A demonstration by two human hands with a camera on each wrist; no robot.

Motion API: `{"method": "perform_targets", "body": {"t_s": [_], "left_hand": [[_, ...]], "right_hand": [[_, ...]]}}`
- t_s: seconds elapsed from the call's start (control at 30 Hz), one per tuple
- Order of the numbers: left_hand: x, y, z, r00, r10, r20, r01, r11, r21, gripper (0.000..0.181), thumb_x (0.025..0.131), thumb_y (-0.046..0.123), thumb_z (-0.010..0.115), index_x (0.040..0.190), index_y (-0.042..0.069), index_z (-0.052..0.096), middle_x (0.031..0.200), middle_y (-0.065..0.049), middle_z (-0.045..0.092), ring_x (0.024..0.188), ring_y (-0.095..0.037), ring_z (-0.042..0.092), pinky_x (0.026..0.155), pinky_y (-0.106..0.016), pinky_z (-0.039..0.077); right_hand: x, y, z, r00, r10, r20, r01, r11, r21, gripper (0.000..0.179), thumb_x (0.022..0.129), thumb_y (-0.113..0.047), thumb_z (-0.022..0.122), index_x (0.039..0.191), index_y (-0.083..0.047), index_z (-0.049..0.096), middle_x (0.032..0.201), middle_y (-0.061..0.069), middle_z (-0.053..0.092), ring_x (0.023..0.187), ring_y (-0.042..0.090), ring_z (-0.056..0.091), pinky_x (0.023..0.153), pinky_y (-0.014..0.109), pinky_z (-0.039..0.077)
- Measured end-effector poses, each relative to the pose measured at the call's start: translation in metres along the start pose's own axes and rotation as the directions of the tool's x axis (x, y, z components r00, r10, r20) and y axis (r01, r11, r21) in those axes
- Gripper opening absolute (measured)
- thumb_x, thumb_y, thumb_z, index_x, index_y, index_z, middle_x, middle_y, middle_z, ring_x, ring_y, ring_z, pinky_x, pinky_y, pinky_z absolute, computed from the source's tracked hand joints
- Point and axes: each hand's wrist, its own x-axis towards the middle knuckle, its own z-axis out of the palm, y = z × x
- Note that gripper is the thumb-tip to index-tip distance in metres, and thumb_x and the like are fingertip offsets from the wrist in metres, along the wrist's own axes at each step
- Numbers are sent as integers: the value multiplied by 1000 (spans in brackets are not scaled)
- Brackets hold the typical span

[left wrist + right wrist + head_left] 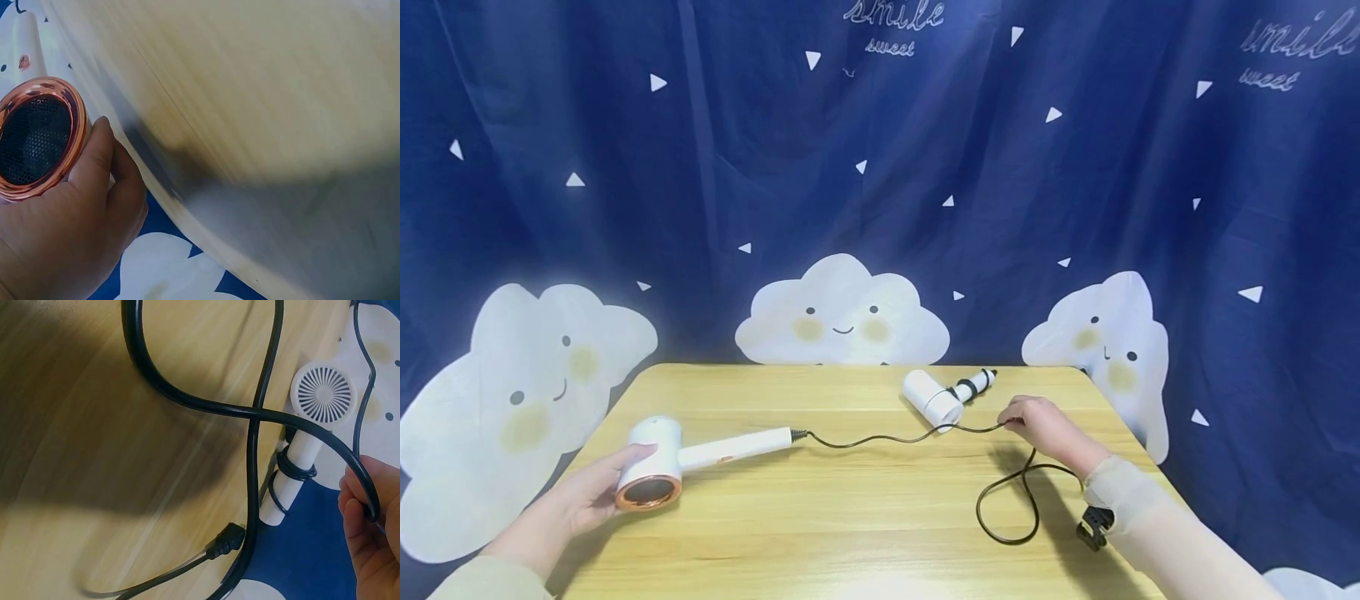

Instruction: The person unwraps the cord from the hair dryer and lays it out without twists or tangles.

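Note:
My left hand [583,496] grips the head of a white hair dryer [733,450] at the table's left side. Its copper-ringed mesh end [37,140] shows in the left wrist view, with the thumb beside the ring. The dryer's handle points right, and a black power cord [880,438] runs from its tip across to my right hand [1045,429]. There the fingers pinch the cord above the table. Past them the cord hangs in a loop, and a black plug [228,540] shows in the right wrist view.
A second white hair dryer [932,400] lies near the back edge, its own cord wound round the handle. All this is on a light wooden table [820,533]. Behind hangs a dark blue curtain [850,208] with smiling clouds.

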Motion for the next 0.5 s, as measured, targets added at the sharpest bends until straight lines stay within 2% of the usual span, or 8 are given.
{"method": "perform_targets", "body": {"t_s": [0.17, 0.27, 0.5], "left_hand": [[0, -2, -8, 1000, -10, 17, 10, 1000, 27, 72, 103, 33, 51, 136, -20, 15, 102, -7, 61, 93, -20, 67, 93, -38, 56], [1, -4, -12, 999, -15, 39, 13, 999, 36, 71, 104, 33, 50, 135, -21, 15, 102, -8, 61, 93, -21, 68, 94, -39, 56], [3, -6, -14, 999, -23, 44, 22, 1000, 22, 72, 104, 32, 50, 135, -21, 14, 103, -8, 60, 94, -21, 68, 94, -40, 56]], "right_hand": [[2, 1, 5, 1000, 10, 15, -10, 1000, -1, 16, 84, 4, 74, 94, -8, 77, 89, -1, 69, 84, 20, 68, 75, 34, 59], [3, -1, 8, 1000, -3, 11, 3, 1000, -4, 15, 83, 4, 75, 94, -6, 77, 88, 0, 70, 83, 21, 68, 76, 35, 59], [6, -10, 8, 1000, -4, 16, 4, 1000, 10, 15, 82, 4, 76, 92, -7, 77, 87, 1, 70, 83, 21, 68, 75, 35, 59]]}}
